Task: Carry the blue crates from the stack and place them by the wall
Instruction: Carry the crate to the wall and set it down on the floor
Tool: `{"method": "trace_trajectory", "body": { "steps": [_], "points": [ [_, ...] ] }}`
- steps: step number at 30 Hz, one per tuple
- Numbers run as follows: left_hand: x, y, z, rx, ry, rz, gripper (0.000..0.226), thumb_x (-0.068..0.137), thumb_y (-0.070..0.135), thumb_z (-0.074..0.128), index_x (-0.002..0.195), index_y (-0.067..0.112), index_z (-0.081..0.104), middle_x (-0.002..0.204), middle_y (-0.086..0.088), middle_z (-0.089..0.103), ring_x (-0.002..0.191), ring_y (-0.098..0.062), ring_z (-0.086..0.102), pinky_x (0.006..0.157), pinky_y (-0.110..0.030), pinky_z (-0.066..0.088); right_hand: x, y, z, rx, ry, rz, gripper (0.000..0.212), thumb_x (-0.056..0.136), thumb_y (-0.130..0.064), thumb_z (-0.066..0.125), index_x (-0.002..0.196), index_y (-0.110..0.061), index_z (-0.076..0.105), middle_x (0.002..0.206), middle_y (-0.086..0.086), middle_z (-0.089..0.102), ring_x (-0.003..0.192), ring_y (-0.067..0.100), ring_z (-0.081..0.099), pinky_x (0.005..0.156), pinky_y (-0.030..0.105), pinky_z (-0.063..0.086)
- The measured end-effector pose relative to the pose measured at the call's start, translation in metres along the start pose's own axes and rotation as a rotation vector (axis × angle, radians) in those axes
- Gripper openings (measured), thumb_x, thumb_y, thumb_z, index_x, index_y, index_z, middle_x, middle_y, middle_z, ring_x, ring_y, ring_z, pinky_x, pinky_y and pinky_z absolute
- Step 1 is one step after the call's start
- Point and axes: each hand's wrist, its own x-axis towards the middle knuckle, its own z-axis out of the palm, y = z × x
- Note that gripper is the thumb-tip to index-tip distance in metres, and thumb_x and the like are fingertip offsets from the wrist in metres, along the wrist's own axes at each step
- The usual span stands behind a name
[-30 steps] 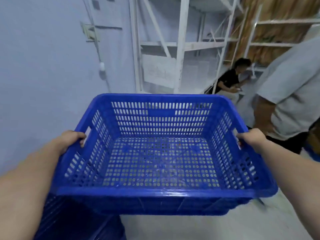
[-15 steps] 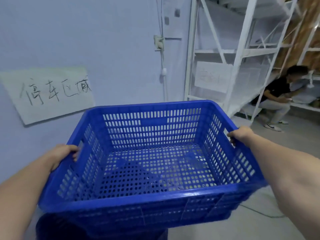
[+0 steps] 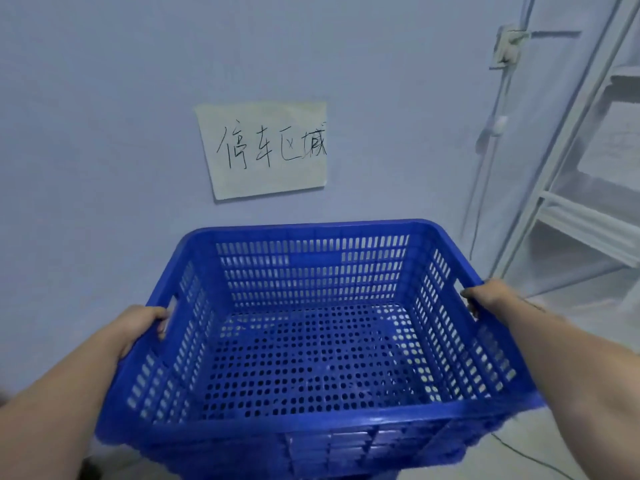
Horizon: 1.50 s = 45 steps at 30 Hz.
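I hold an empty blue perforated crate [image 3: 311, 358] in front of me, square to the pale wall [image 3: 104, 133]. My left hand [image 3: 138, 327] grips the handle slot in its left side. My right hand [image 3: 491, 297] grips the rim of its right side. Below the crate's front edge, more blue crate plastic [image 3: 346, 459] shows at the bottom of the view; how it lies under the held crate is hidden.
A paper sign [image 3: 266, 150] with handwritten characters is stuck on the wall just above the crate. A white metal shelf rack [image 3: 581, 209] stands to the right. A wall socket [image 3: 507, 46] with a hanging cable is beside the rack. A thin cable [image 3: 526, 455] lies on the floor.
My view has swung left with the crate, from the shelves and two people toward the wall. The sign now sits centred above the crate and both people are out of view.
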Motion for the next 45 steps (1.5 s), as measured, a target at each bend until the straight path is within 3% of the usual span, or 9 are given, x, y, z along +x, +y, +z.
{"method": "trace_trajectory", "body": {
  "steps": [4,10,15,21,27,32,39,45],
  "points": [
    [-0.003,-0.022,0.006,0.005,0.097,-0.088,0.047,0.093,0.005,0.046,0.046,0.004,0.043,0.038,-0.012,0.046,0.051,-0.029,0.042,0.061,-0.037,0.040,0.031,-0.023,0.024,-0.024,-0.064,-0.056,0.026,0.080,-0.015,0.065,0.058,-0.001,0.062,0.058,0.015,0.066,0.062,0.030,0.061,0.074,0.038,0.054],
    [-0.007,-0.041,0.025,0.058,0.240,-0.193,0.045,0.090,0.009,0.053,0.046,-0.001,0.050,0.055,-0.021,0.056,0.055,-0.031,0.050,0.071,-0.039,0.043,0.082,-0.045,0.057,-0.060,-0.177,-0.129,0.021,0.078,-0.013,0.062,0.065,0.002,0.066,0.068,0.021,0.069,0.064,0.032,0.063,0.077,0.041,0.055],
    [-0.004,-0.049,0.035,0.103,0.335,-0.297,0.044,0.085,0.014,0.060,0.043,0.001,0.058,0.069,-0.028,0.068,0.073,-0.042,0.065,0.078,-0.046,0.050,0.102,-0.049,0.078,-0.107,-0.236,-0.144,0.022,0.079,-0.014,0.060,0.063,0.001,0.065,0.064,0.019,0.068,0.060,0.031,0.062,0.069,0.035,0.051],
    [0.020,-0.058,0.044,0.125,0.337,-0.317,0.039,0.084,0.014,0.061,0.048,0.001,0.060,0.073,-0.026,0.070,0.072,-0.038,0.065,0.078,-0.042,0.050,0.118,-0.046,0.106,-0.132,-0.244,-0.138,0.020,0.082,-0.015,0.060,0.068,-0.002,0.062,0.071,0.020,0.071,0.067,0.033,0.064,0.068,0.034,0.049],
    [0.053,-0.057,0.048,0.108,0.272,-0.305,0.037,0.089,0.011,0.058,0.054,-0.003,0.058,0.060,-0.019,0.063,0.057,-0.030,0.056,0.061,-0.033,0.042,0.129,-0.043,0.127,-0.180,-0.239,-0.112,0.022,0.084,-0.015,0.059,0.068,0.000,0.062,0.056,0.012,0.066,0.056,0.026,0.060,0.052,0.028,0.040],
    [0.065,-0.057,0.045,0.068,0.216,-0.295,0.034,0.087,0.003,0.056,0.054,-0.003,0.054,0.054,-0.020,0.058,0.053,-0.028,0.052,0.056,-0.031,0.040,0.137,-0.050,0.131,-0.200,-0.248,-0.057,0.028,0.081,-0.010,0.061,0.056,0.000,0.059,0.039,0.007,0.059,0.051,0.028,0.058,0.052,0.029,0.042],
    [0.063,-0.058,0.047,0.017,0.197,-0.283,0.035,0.089,0.004,0.055,0.054,0.001,0.050,0.051,-0.018,0.054,0.050,-0.026,0.048,0.054,-0.031,0.038,0.134,-0.044,0.134,-0.201,-0.239,-0.043,0.029,0.083,-0.014,0.062,0.058,0.000,0.060,0.039,0.006,0.059,0.052,0.028,0.058,0.060,0.032,0.044],
    [0.054,-0.055,0.046,0.019,0.163,-0.331,0.036,0.088,0.006,0.053,0.052,0.001,0.051,0.053,-0.018,0.056,0.053,-0.027,0.052,0.056,-0.029,0.041,0.132,-0.039,0.126,-0.243,-0.280,-0.015,0.036,0.084,-0.010,0.061,0.050,0.002,0.058,0.032,0.006,0.055,0.051,0.029,0.056,0.054,0.030,0.042]
  ]
}}
